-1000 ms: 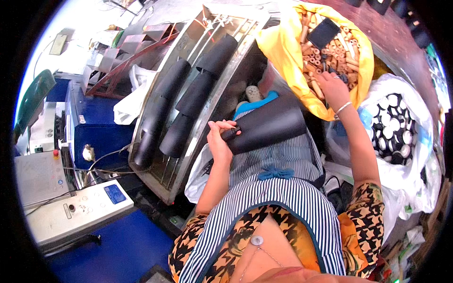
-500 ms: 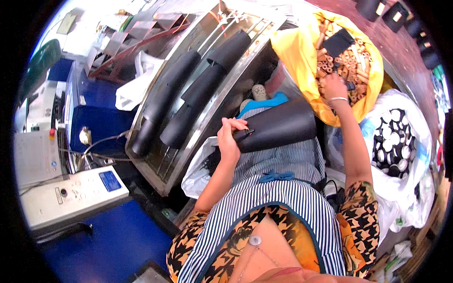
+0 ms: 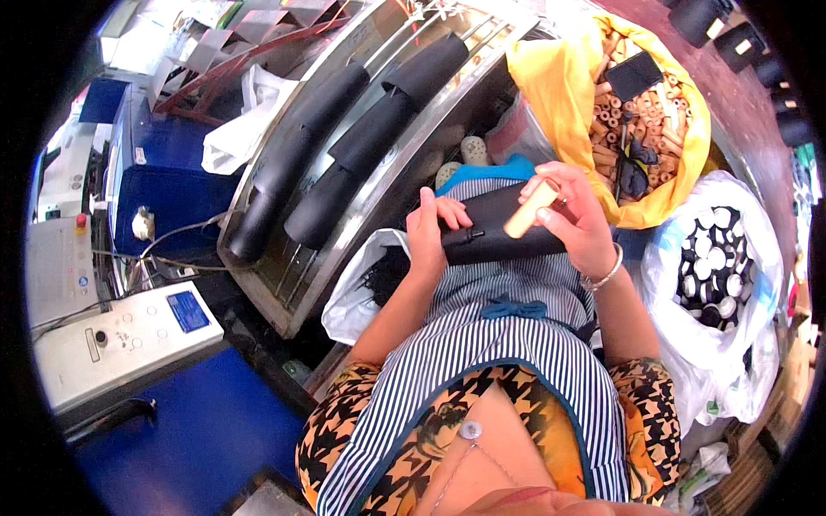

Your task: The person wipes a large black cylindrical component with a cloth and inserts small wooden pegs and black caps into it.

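A hollow black tapered tube (image 3: 508, 247) lies across my lap on the striped apron (image 3: 490, 288). My left hand (image 3: 432, 230) is closed on its left end, fingers over the rim and thumb raised. Just beside those fingers, a small black fitting (image 3: 472, 233) sticks out of the tube's surface. Above the tube, my right hand (image 3: 578, 219) pinches a short tan wooden handle (image 3: 530, 211) between thumb and fingers. The handle is tilted, and its lower end points toward the tube's middle. Part of the tube's right end is hidden behind my right hand.
A yellow sack (image 3: 551, 73) of similar wooden pieces stands ahead to the right, with black items on top. Nearer is a white bag (image 3: 770, 258) of black-and-white caps. At left, a metal trough (image 3: 297, 320) carries several black tubes (image 3: 379, 142) on rods, beside a control box (image 3: 129, 340).
My right hand has come back from the yellow sack to above the tube, now holding a wooden handle. My left hand stays at the tube's left end.
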The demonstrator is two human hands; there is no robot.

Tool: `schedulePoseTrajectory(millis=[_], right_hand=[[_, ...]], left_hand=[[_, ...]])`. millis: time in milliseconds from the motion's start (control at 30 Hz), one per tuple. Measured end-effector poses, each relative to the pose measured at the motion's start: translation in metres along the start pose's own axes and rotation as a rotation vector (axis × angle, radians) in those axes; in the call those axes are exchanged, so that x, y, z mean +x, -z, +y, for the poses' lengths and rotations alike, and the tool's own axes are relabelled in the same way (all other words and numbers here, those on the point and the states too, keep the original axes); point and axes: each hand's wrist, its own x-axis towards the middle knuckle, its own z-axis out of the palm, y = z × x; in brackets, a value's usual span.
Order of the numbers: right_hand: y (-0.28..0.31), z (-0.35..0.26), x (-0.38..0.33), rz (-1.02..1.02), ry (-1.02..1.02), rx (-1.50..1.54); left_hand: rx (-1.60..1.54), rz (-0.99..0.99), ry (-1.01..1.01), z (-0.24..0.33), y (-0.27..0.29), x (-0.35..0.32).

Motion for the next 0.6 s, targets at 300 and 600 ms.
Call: schedulePoseTrajectory(millis=[300, 600], right_hand=[[-0.016, 0.004, -0.008, 0.181, 0.148, -0.797], [-0.042, 0.029, -0.008, -0.209, 0.388, -1.256]], left_hand=[[0.035, -0.011, -0.017, 0.002, -0.001, -0.004], [0.011, 0.045, -0.002, -0.001, -0.002, -0.002]])
